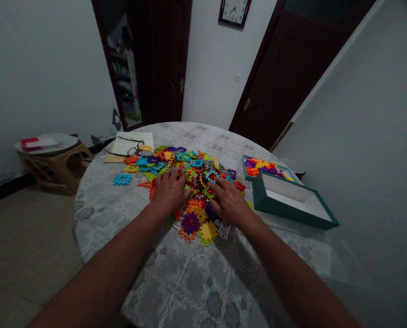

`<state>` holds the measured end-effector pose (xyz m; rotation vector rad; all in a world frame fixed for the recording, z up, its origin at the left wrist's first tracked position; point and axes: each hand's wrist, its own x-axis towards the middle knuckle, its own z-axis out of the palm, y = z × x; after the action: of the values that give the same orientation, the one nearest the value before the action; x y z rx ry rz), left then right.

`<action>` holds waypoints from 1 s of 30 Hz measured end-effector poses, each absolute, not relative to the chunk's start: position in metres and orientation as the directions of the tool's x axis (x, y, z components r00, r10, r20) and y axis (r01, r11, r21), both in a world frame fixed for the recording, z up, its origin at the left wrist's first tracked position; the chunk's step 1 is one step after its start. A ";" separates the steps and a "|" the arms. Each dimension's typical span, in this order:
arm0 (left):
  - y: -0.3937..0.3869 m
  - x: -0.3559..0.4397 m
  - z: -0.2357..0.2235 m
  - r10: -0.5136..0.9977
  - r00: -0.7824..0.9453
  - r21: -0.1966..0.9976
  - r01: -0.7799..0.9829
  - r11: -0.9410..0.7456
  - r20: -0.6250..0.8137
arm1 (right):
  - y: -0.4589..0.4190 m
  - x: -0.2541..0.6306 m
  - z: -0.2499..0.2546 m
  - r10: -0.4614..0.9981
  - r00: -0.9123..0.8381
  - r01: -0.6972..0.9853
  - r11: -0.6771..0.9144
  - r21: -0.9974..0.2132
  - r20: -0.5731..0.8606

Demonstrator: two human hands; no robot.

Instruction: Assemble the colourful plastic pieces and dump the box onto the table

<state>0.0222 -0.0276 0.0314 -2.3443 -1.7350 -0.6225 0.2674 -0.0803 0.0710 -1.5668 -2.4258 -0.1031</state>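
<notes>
A heap of colourful plastic interlocking pieces [190, 223] lies on the round table, in orange, yellow, purple, blue, green and red. On the heap's left side rests my left hand [169, 191], palm down with fingers spread. My right hand [229, 200] lies over the right side, its fingers apart and touching the pieces near a light blue square frame piece [212, 176]. Neither hand grips a piece that I can see; what is under the palms is hidden. A blue piece [122, 179] sits apart at the left, and a yellow one [208, 232] at the near edge.
Right of the heap stand an open green box [292, 214] with a white inside and a shallow tray [246, 175] of orange, yellow and purple parts. Eyeglasses [132, 151] lie on papers [145, 136] at the back left. A stool [67, 159] stands left of the patterned tablecloth [176, 278].
</notes>
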 end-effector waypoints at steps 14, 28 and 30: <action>-0.008 -0.019 0.016 0.785 0.241 0.186 0.894 -0.409 0.570 | 0.048 0.234 0.048 0.952 -0.268 0.957 0.281 -0.072 0.146; -0.002 -0.035 0.020 0.773 0.226 0.233 0.871 -0.433 0.593 | 0.068 0.191 0.060 0.995 -0.085 0.990 0.089 -0.108 0.047; 0.000 -0.036 0.017 0.774 0.213 0.231 0.878 -0.420 0.597 | 0.056 0.178 0.060 0.991 -0.121 0.987 0.126 -0.103 0.055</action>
<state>-0.0356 -0.0004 0.0166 -2.3195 -1.5948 -0.9916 0.1777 0.0562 0.0598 -2.0064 -2.2721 0.0618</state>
